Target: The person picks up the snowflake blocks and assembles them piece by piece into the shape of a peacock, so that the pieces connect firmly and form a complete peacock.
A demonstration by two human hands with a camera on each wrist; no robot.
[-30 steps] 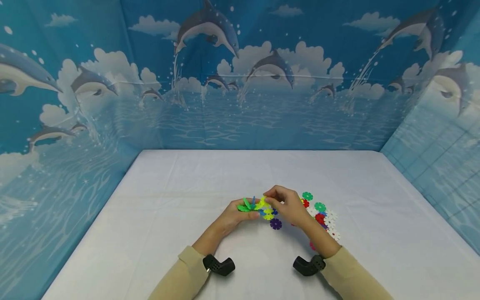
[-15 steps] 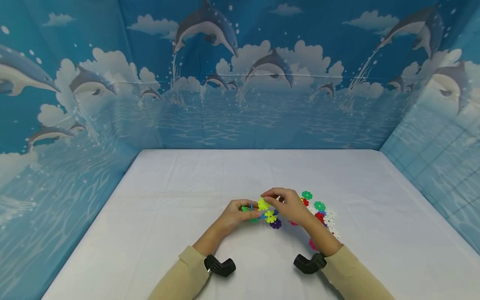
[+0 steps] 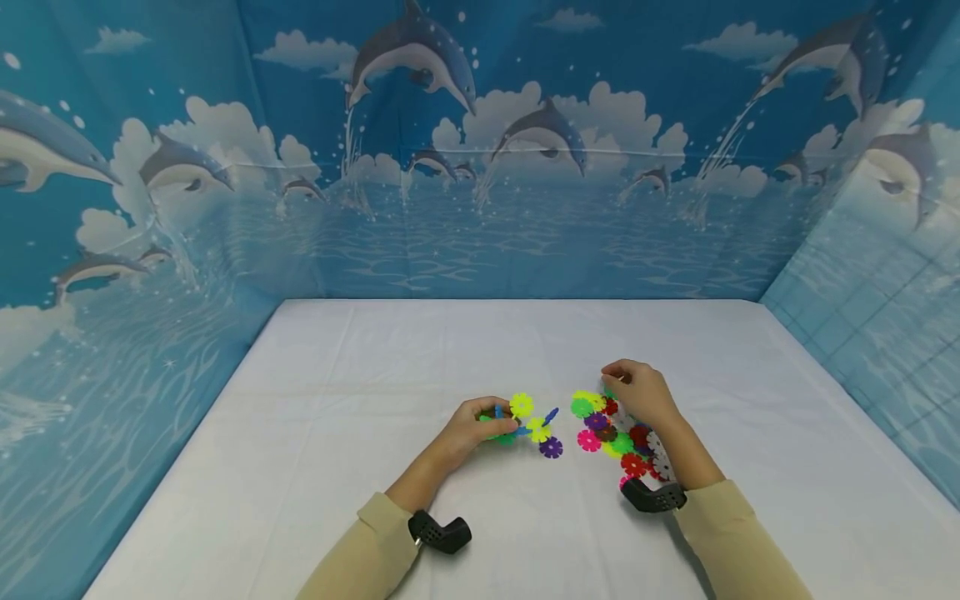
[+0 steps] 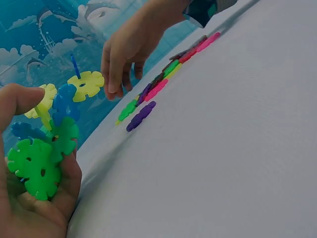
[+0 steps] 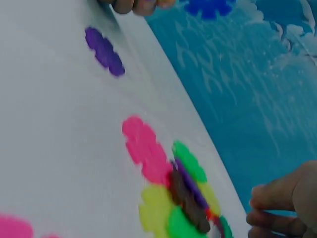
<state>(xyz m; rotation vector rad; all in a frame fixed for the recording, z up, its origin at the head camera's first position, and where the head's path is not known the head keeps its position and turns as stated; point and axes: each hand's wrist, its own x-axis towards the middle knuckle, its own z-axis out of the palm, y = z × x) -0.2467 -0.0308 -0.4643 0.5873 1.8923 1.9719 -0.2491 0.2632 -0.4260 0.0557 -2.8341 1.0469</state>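
Note:
My left hand grips a joined cluster of plastic snowflake discs, with thumb and fingers around its green end. Yellow and blue discs stick out past the fingertips, slotted at angles to one another. My right hand hovers over the far side of a heap of loose snowflake discs, its fingers loosely bent. No disc shows between those fingers, and a green disc lies right below the fingertips. A purple disc lies apart on the table, near the held cluster.
The heap mixes pink, red, white, brown, yellow, green and purple discs on a white-covered table. Blue dolphin-print curtains hang along the back and sides. A black wrist camera sits on my left wrist.
The right hand has let go of the yellow disc on the cluster and moved right, over the heap. The left hand has turned the cluster slightly and stays in place.

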